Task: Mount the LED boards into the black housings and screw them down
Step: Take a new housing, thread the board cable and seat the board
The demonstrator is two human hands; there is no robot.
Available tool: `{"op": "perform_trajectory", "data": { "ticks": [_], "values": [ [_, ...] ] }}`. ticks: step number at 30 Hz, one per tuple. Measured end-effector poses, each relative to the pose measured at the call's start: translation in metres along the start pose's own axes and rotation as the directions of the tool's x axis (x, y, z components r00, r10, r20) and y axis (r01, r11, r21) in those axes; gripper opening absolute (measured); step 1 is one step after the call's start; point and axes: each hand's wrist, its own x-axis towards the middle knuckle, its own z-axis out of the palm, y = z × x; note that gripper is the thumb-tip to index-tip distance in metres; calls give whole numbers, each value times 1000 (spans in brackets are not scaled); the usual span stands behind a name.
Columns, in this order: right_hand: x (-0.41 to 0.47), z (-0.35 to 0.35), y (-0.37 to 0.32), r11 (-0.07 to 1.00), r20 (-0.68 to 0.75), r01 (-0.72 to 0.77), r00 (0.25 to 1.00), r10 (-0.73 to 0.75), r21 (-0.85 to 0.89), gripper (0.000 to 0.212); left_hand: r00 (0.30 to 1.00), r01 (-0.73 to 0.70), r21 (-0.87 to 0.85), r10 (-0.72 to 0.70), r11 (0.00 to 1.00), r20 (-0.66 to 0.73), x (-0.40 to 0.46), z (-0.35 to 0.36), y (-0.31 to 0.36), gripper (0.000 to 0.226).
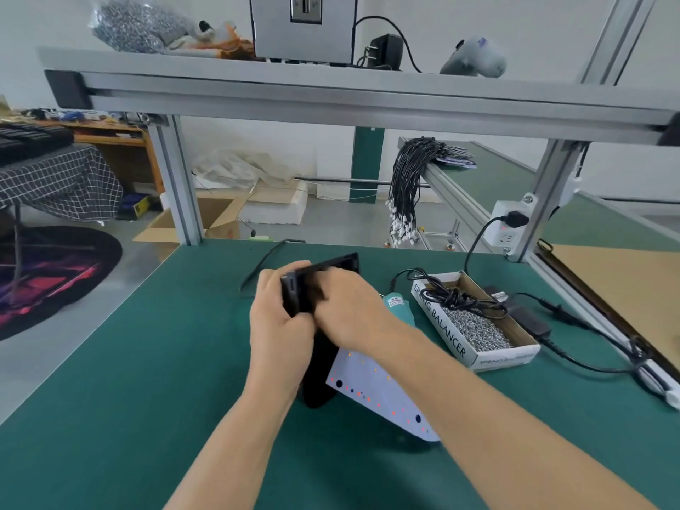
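Both hands are gripping a black housing (312, 285) above the green table (147, 362), holding it tilted with its far end raised. The left hand (279, 325) is wrapping its fingers round the near left edge of the housing, thumb lying on the side facing the camera. The right hand (353, 307) is clasping the same housing from the right, fingers curled over its top face; motion blur is hiding exactly how the fingertips are sitting.

Just below the grip, toward the person, a white LED board (375, 395) with small red and orange dots is lying at an angle, partly under the right forearm. A second dark piece (316, 377) is lying beside its left edge, under the left wrist; it may be part of the held housing, but the view is not showing this clearly.

Just right of the grip, a teal electric screwdriver (399, 307) is lying on the table, mostly hidden behind the right hand. Further right, a cardboard box (449, 336) printed SPRING BALANCER is holding a heap of silver screws (474, 329) with a coiled black cable (456, 298) resting on top. Beyond the box, a black power adapter (530, 320) is lying on the table
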Motion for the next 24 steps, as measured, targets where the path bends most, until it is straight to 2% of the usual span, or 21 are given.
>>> {"op": "perform_trajectory", "data": {
  "ticks": [1, 3, 5, 7, 8, 10, 11, 13, 15, 16, 17, 18, 19, 20, 21, 22, 24],
  "values": [
    [4, -7, 2, 995, 61, -54, 997, 49, 87, 20, 1000, -17, 9, 17, 1000, 10, -1, 2, 1, 69],
    [7, -12, 4, 989, 135, -78, 989, 60, 125, 23, 1000, 0, -37, -1, 999, -15, -2, 8, 1, 64],
    [1, -8, 5, 988, 100, -20, 995, 4, 151, 27, 994, 78, -97, -85, 992, -70, 3, 11, 0, 57],
    [-12, -5, 14, 951, -8, 65, 998, -65, 302, 34, 962, 217, -236, -248, 947, -111, 16, 0, -3, 43],
    [-18, -9, 21, 916, -124, 102, 991, -57, 388, 37, 939, 285, -317, -329, 905, -96, 24, -10, -6, 34],
    [-21, -23, 45, 842, -367, 157, 929, 52, 516, 38, 911, 383, -410, -413, 828, 17, 35, -32, -9, 23],
    [-16, -30, 60, 817, -396, 131, 909, 126, 561, 38, 905, 412, -437, -416, 800, 90, 39, -43, -12, 21],
    [-2, -32, 78, 860, -286, 6, 944, 163, 510, 46, 897, 442, -466, -365, 767, 249, 43, -57, -16, 25],
    [10, -21, 74, 945, -39, -37, 998, 52, 326, 60, 873, 452, -455, -276, 767, 401, 46, -58, -14, 34],
    [13, -15, 66, 964, 36, 35, 998, -46, 262, 67, 855, 457, -443, -244, 771, 457, 47, -54, -11, 35],
    [17, -9, 59, 954, 72, 127, 986, -151, 273, 67, 836, 461, -429, -218, 777, 503, 47, -50, -8, 36],
    [16, -6, 50, 927, 81, 207, 967, -244, 314, 59, 822, 460, -413, -201, 786, 533, 48, -45, -3, 35],
    [15, -4, 43, 923, 106, 218, 959, -263, 317, 44, 815, 451, -397, -188, 799, 547, 49, -41, 2, 35],
    [16, -3, 44, 923, 130, 240, 949, -289, 302, 35, 823, 436, -384, -188, 813, 536, 51, -39, 5, 33],
    [17, -2, 44, 922, 157, 239, 942, -296, 304, 36, 847, 426, -377, -216, 822, 486, 55, -39, 7, 31],
    [16, -2, 41, 930, 164, 247, 940, -298, 273, 28, 877, 423, -373, -270, 826, 397, 60, -42, 8, 29],
    [16, 1, 56, 959, 113, 159, 975, -190, 235, 5, 915, 403, -372, -365, 836, 173, 75, -57, 4, 26]
  ]
}}
